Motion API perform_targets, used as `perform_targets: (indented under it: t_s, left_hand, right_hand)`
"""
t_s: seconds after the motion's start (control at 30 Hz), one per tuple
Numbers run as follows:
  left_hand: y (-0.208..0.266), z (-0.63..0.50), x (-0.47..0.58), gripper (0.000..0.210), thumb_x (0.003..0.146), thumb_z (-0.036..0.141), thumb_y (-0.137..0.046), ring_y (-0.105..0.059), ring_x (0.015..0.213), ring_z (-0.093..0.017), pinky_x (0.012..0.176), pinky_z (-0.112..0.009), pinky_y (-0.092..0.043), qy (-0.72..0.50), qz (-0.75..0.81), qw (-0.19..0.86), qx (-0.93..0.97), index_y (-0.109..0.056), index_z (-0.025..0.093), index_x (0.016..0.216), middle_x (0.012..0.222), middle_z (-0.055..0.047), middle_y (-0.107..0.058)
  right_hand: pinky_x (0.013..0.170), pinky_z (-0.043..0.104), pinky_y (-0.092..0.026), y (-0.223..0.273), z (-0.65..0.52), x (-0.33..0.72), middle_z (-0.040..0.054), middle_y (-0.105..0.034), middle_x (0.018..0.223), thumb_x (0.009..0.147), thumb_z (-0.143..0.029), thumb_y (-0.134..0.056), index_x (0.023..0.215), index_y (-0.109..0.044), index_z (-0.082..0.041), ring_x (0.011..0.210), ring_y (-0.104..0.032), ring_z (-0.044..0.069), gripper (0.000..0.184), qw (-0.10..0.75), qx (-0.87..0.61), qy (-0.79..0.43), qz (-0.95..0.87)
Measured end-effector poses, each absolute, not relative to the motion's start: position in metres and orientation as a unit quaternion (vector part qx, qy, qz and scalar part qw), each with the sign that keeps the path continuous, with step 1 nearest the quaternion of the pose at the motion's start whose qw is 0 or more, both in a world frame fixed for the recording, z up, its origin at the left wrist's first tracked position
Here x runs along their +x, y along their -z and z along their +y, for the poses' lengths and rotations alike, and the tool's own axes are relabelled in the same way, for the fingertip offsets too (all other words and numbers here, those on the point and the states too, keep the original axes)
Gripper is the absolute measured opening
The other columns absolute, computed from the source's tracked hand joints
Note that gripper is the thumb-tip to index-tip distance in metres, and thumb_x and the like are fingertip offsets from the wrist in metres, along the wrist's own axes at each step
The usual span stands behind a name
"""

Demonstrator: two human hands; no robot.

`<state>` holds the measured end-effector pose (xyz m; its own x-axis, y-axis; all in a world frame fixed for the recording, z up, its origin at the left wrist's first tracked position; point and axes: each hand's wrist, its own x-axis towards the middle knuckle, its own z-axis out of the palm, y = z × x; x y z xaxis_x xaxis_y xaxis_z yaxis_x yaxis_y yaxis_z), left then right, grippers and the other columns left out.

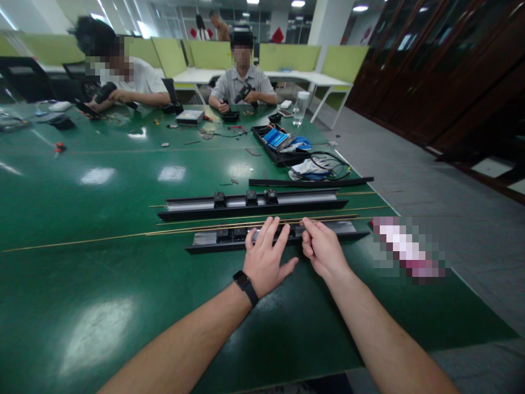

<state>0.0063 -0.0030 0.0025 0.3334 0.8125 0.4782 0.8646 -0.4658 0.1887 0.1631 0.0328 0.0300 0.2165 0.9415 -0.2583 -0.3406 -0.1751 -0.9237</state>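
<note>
My left hand [268,260], with a black watch on the wrist, lies over the nearer black channel [209,247], fingers spread. Its fingertips touch or hover just over several thin brass-coloured rods [197,227] that run along the channel's far side. Beside it, my right hand [324,249] is closed in a pinch on a thin brass-coloured rod near the channel's right part. Small black blocks [222,233] sit inside this channel, partly hidden by my left hand. Behind it lies a second black channel [192,212] with three black blocks [251,197].
A plain black strip [303,183], gloves [314,167] and a black tray [283,158] holding blue items lie farther back. A blurred-out item [404,246] is by the right edge. Across the green table [172,306], two people hold power drills [243,93]. A clear bottle [301,108] stands there.
</note>
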Motion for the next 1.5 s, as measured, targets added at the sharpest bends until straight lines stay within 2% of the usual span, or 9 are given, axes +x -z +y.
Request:
perform_targets:
  t_s: [0.4,1.23,1.5]
  left_hand:
    - [-0.0012,-0.0028,0.0061,0.071,0.089,0.059,-0.054,-0.026,0.151,-0.027,0.117,-0.051,-0.023,0.260,-0.516,0.057,-0.814,-0.040,0.026,0.151,0.163,-0.008,-0.030]
    - [-0.0015,-0.0023,0.0065,0.072,0.089,0.058,-0.055,-0.026,0.151,-0.027,0.117,-0.050,-0.023,0.266,-0.512,0.053,-0.815,-0.040,0.025,0.151,0.163,-0.009,-0.031]
    - [-0.0016,-0.0029,0.0059,0.071,0.089,0.058,-0.054,-0.025,0.151,-0.027,0.116,-0.050,-0.023,0.265,-0.512,0.053,-0.815,-0.039,0.026,0.151,0.163,-0.009,-0.030]
  right_hand:
    - [0.026,0.014,-0.018,-0.0310,0.0321,0.1633,-0.0069,-0.052,0.048,0.075,-0.046,-0.080,0.085,-0.059,-0.018,0.028,-0.035,0.004,0.037,0.557,-0.536,-0.559,-0.299]
    - [0.026,0.016,-0.019,-0.0301,0.0331,0.1629,-0.0072,-0.051,0.047,0.078,-0.042,-0.078,0.082,-0.056,-0.019,0.026,-0.034,0.005,0.032,0.572,-0.534,-0.551,-0.290]
    - [0.027,0.015,-0.019,-0.0317,0.0326,0.1633,-0.0066,-0.051,0.047,0.077,-0.042,-0.078,0.089,-0.064,-0.016,0.027,-0.035,0.004,0.032,0.560,-0.533,-0.561,-0.295]
